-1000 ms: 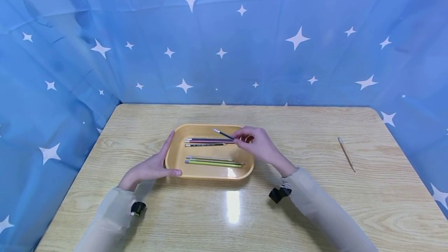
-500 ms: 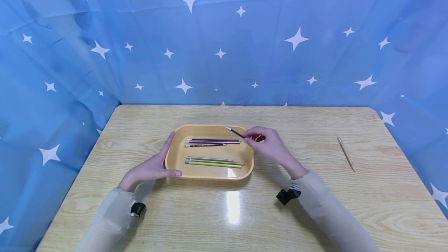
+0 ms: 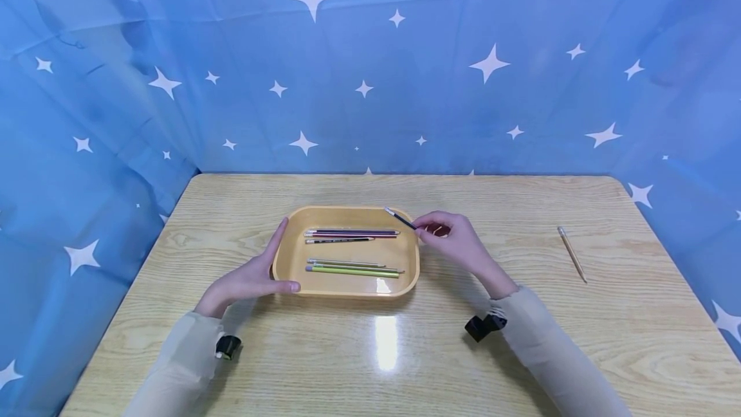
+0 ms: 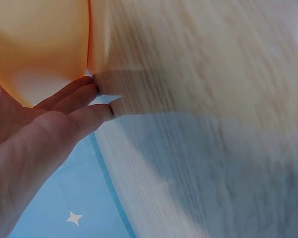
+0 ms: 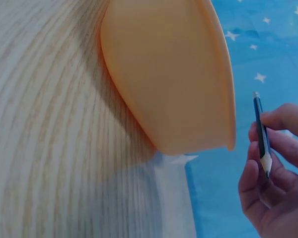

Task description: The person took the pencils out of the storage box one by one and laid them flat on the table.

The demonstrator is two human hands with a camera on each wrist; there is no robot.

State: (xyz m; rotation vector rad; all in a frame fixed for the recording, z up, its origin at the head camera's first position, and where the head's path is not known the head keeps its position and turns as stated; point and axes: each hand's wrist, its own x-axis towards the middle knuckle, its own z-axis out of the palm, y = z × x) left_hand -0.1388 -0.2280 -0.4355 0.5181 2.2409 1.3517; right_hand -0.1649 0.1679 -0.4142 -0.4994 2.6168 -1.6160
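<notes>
A tan plastic tray (image 3: 347,250) sits on the table with several pencils lying lengthwise in it. Dark and red pencils (image 3: 352,233) lie toward the far side, and green pencils (image 3: 353,271) nearer the front. My left hand (image 3: 246,278) rests against the tray's left end with thumb and fingers spread, its fairly straight fingers touching the wall. Above the tray's right rim, my right hand (image 3: 451,240) pinches a dark pencil (image 3: 399,217) between thumb and fingers. In the right wrist view this pencil (image 5: 260,129) shows its sharpened tip toward the palm.
A single wood-coloured pencil (image 3: 572,255) lies on the right part of the wooden table (image 3: 492,365). Blue cloth with white stars (image 3: 428,82) hangs behind the table and at its sides.
My right hand has moved to the right with the dark pencil, from over the tray's inside to its right rim. The left hand and the tray have stayed put.
</notes>
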